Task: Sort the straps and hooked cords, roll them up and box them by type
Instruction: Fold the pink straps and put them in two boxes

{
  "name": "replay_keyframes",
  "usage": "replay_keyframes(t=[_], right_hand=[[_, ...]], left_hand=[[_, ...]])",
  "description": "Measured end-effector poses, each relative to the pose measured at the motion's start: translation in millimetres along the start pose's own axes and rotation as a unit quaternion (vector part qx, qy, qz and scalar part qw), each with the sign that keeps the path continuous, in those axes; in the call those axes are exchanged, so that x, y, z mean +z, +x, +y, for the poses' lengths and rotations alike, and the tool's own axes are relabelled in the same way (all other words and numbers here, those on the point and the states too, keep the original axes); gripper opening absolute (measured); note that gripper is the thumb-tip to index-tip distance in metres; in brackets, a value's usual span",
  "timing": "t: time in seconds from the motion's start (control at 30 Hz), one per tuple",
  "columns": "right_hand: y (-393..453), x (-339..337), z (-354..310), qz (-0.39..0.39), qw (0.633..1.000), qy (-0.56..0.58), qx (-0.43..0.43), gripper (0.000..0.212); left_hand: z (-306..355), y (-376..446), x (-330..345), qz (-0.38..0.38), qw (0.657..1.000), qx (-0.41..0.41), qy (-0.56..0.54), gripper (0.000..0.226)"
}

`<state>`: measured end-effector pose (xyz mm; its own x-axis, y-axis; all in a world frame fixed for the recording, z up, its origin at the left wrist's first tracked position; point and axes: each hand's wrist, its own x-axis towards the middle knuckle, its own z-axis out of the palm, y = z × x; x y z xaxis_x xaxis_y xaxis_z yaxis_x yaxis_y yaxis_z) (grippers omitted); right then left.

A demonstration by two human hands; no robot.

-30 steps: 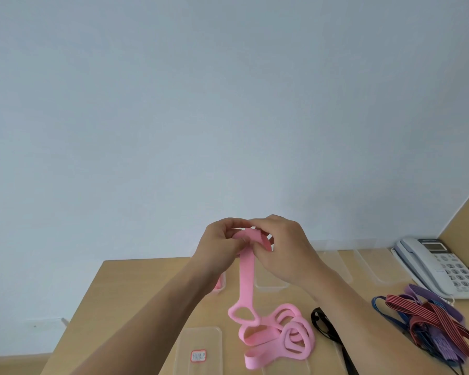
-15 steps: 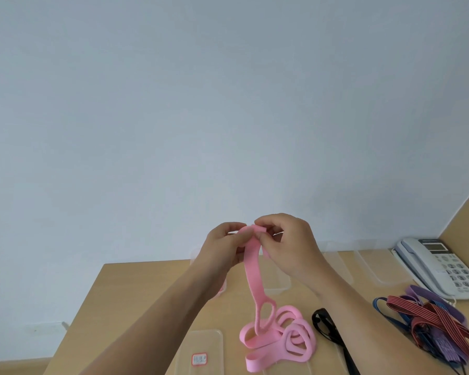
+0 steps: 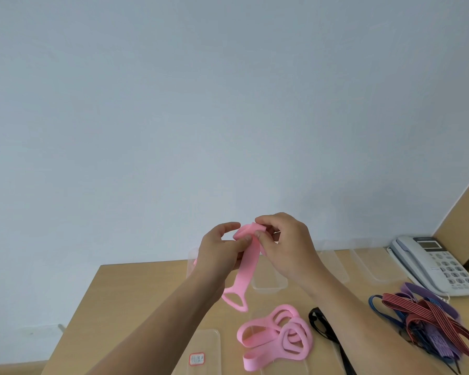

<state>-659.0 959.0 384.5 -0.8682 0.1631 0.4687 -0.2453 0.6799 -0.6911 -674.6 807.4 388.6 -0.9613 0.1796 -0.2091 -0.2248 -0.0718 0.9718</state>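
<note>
Above the wooden table both hands hold one pink strap. Its top end is wound into a small roll between the fingers. My left hand pinches the roll from the left and my right hand pinches it from the right. The strap's free end with a loop handle hangs just above the table. More pink straps lie in a loose heap below. A black strap lies beside them. Red-striped, blue and purple hooked cords are piled at the right.
Clear plastic boxes stand along the table's far edge, one partly behind my hands. A clear lid with a red-bordered label lies near the front. A white desk phone sits at the far right. A pale wall fills the background.
The roll at the top of the pink strap has grown. The hanging end has risen off the heap of pink straps and swung left.
</note>
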Motion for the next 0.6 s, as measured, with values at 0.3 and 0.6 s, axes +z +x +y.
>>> replay_keyframes(t=[0.3, 0.6], right_hand=[[-3.1, 4.4, 3.0, 0.023, 0.991, -0.050, -0.123, 0.019], [-8.1, 6.6, 6.1, 0.065, 0.979, -0.057, -0.183, 0.025]], left_hand=[[3.5, -5.2, -0.2, -0.005, 1.000, 0.004, 0.011, 0.030], [9.5, -11.0, -1.5, -0.037, 0.999, -0.010, -0.026, 0.037]])
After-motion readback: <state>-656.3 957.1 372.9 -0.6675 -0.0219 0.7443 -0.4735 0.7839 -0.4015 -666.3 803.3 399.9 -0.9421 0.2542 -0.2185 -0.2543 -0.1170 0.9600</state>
